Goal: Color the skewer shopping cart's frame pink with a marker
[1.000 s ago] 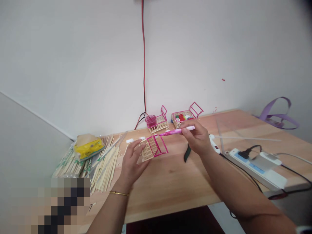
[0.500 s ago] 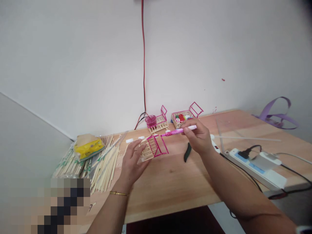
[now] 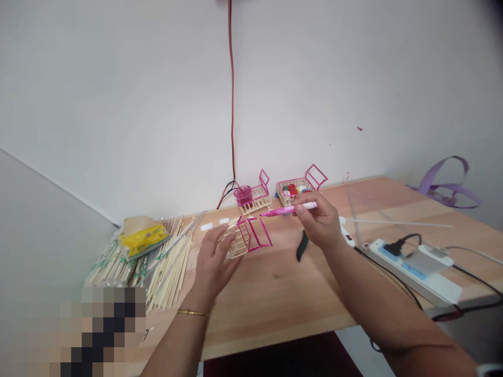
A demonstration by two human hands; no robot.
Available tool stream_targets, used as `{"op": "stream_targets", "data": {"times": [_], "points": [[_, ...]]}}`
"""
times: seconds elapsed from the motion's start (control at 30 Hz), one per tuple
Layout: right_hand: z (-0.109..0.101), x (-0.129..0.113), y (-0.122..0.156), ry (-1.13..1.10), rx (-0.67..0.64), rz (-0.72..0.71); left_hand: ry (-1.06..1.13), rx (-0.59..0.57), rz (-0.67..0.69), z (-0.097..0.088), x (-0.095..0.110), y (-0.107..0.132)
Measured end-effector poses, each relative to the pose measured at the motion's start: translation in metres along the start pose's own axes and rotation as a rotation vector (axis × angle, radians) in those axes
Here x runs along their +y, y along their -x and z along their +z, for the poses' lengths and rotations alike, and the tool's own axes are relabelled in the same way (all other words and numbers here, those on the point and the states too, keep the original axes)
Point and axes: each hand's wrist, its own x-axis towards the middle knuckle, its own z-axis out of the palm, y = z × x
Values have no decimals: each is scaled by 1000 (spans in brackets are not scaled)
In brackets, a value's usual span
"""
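Note:
My left hand grips a small model cart made of thin wooden sticks, its fingers round the unpainted slatted part. The cart's handle frame at the right end is magenta. My right hand pinches a pink-and-white marker, pointed left. Its tip is at the top corner of the magenta frame; whether it touches I cannot tell. Behind the hands stand a second stick cart beside a cup of magenta paint, and a third cart filled with coloured round pieces.
Loose wooden sticks and a yellow packet lie at the left. A dark green curved tool rests below my right hand. On the right are a power strip with cables, a clear ruler and a purple strap.
The held cart has turned slightly in my left hand, so its magenta frame shows at a different angle. The marker has shifted a little along the frame's top.

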Motion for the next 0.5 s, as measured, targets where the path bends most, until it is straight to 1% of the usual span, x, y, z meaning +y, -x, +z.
{"op": "stream_targets", "data": {"times": [0.13,0.23,0.33,0.5], "points": [[1,-5,-1,98,-32,-145,-100,2,16,-2,1,-1],[3,-11,-3,130,-51,-251,-142,1,4,-1,1,0],[6,-16,-4,129,-69,-330,-175,-6,-11,-1,1,1],[10,-20,-4,144,-167,-433,-191,-7,-13,0,1,1]]}}
